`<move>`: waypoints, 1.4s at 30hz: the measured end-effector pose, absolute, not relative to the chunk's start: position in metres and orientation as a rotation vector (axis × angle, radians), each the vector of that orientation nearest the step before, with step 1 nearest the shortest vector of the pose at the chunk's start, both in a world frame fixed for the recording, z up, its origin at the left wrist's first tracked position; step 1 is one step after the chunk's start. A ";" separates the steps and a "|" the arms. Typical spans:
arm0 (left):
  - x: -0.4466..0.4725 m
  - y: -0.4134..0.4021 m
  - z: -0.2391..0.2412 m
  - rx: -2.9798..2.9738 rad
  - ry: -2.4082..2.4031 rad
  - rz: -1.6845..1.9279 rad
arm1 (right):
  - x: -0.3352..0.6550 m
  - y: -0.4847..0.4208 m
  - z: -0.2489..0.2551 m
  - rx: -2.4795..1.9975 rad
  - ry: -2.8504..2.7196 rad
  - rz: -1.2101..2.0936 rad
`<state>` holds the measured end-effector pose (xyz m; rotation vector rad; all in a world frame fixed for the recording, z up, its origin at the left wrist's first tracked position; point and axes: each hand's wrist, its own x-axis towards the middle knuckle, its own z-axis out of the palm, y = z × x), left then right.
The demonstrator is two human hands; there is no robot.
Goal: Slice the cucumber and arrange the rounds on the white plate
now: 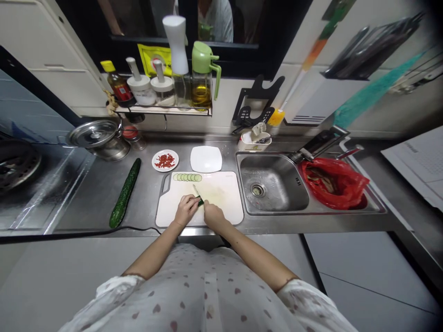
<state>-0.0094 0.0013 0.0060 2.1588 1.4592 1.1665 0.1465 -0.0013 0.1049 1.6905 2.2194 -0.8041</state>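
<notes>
Over the white cutting board (224, 212), my left hand (187, 210) is closed on a short dark-green piece of cucumber (200, 201). My right hand (213, 216) is wrapped round the handle of a knife (197, 190), whose blade points up and left, close against the cucumber piece. The handle itself is hidden by my fingers. A row of thin pale-green cucumber slices (187, 177) lies overlapping along the board's far left edge. To the left of the board, a whole cucumber (125, 193) rests on the steel counter.
Behind the board stand a plate with chopped red bits (174, 166) and a white square plate (206, 159). A sink (244, 184) is at the right, with a red plastic bag (346, 196) beyond it. A steel pot (114, 146) sits back left, below a bottle shelf (162, 110).
</notes>
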 end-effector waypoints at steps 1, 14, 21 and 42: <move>-0.009 0.001 0.006 2.159 1.459 1.167 | 0.145 0.001 0.104 1.694 2.225 -0.803; -0.010 0.001 0.005 2.172 1.460 1.175 | 0.151 -0.009 0.105 1.688 2.217 -0.804; -0.009 0.001 0.005 2.172 1.467 1.180 | 0.164 -0.032 0.105 1.691 2.155 -0.791; -0.007 0.001 0.005 2.195 1.472 1.197 | 0.150 -0.007 0.102 1.681 2.194 -0.799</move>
